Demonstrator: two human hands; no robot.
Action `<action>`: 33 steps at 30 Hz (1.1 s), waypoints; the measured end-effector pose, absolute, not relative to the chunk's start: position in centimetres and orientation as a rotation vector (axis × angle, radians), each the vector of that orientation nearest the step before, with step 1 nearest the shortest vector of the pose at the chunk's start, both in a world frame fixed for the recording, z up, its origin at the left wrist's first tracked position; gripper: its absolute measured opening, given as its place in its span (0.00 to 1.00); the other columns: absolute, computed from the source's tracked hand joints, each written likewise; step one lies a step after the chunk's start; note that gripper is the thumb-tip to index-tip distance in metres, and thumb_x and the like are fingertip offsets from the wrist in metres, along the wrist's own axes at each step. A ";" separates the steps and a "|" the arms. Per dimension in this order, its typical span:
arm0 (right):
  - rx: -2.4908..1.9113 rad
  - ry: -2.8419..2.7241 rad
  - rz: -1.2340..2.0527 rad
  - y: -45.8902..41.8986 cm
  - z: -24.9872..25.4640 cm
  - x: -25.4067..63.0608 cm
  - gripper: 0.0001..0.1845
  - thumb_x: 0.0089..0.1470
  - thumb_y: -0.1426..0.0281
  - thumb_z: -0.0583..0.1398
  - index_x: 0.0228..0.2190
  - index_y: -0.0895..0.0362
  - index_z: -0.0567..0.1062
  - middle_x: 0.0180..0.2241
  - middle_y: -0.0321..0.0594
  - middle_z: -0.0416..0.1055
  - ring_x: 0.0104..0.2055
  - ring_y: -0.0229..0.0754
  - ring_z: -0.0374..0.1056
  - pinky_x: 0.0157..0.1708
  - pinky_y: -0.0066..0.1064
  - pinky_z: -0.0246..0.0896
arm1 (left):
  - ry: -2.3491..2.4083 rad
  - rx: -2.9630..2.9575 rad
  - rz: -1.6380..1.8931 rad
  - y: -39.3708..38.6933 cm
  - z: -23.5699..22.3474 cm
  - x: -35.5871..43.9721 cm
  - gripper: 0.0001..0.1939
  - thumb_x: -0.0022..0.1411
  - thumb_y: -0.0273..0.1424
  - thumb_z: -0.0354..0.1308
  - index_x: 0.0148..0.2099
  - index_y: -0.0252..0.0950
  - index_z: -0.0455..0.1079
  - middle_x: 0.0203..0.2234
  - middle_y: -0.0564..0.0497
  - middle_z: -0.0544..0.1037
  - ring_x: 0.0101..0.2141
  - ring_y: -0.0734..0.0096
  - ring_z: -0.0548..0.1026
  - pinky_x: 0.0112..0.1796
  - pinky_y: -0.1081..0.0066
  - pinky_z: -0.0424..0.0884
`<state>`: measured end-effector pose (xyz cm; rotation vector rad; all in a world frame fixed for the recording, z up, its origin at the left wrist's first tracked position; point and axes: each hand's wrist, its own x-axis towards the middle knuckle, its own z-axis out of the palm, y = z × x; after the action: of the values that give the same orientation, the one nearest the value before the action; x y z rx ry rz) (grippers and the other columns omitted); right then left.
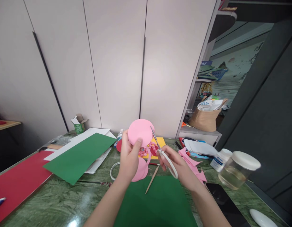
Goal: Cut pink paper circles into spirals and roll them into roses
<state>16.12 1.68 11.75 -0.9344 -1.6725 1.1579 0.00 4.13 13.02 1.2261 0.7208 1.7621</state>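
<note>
My left hand (129, 157) is raised over the table and closed on a pink foam sheet (139, 132) cut to a round shape, with more pink hanging below the palm. My right hand (176, 165) grips white-handled scissors (163, 153), whose blades point up against the right edge of the pink round. A wooden stick (152, 179) lies on the table just below both hands, partly on a green sheet (157, 201).
On the green marble table (65, 195) lie a red sheet (15, 186), a second green sheet (79, 157) over white boards, pink scraps (192, 162), a yellow card with pink and red bits (153, 146), a clear jar (238, 170), a white bottle (220, 159) and a black phone (219, 195).
</note>
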 end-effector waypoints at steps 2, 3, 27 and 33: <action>-0.930 -1.671 1.166 1.8 11.7 16.1 0.13 0.57 0.59 0.54 0.30 0.56 0.61 0.25 0.30 0.58 0.25 0.32 0.53 0.25 0.25 0.48 | 0.710 1.214 1.764 4.2 13.0 0.0 0.14 0.58 0.33 0.54 0.47 0.39 0.60 0.40 0.51 0.70 0.37 0.73 0.70 0.34 0.76 0.68; -0.927 -1.670 1.170 1.9 11.7 16.2 0.13 0.57 0.59 0.54 0.30 0.56 0.62 0.25 0.30 0.58 0.25 0.32 0.53 0.25 0.25 0.48 | 0.708 1.209 1.768 4.2 12.9 0.0 0.14 0.58 0.33 0.54 0.47 0.39 0.60 0.40 0.51 0.70 0.37 0.73 0.70 0.34 0.76 0.68; -0.911 -1.668 1.177 1.8 11.4 16.3 0.12 0.57 0.60 0.54 0.31 0.56 0.62 0.25 0.30 0.58 0.26 0.32 0.54 0.26 0.25 0.50 | 0.670 1.217 1.748 4.4 12.7 -0.2 0.11 0.59 0.31 0.52 0.46 0.40 0.62 0.36 0.53 0.69 0.36 0.74 0.67 0.37 0.74 0.66; -0.922 -1.676 1.167 1.8 11.5 16.2 0.13 0.58 0.59 0.54 0.30 0.56 0.61 0.25 0.30 0.57 0.25 0.32 0.53 0.26 0.25 0.49 | 0.674 1.207 1.755 4.4 12.6 -0.1 0.11 0.59 0.32 0.53 0.46 0.40 0.61 0.36 0.53 0.69 0.36 0.74 0.67 0.35 0.75 0.66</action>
<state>16.22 1.85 11.45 -0.9223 -1.6763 1.1673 -0.06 4.41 12.59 1.2074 0.6742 1.7552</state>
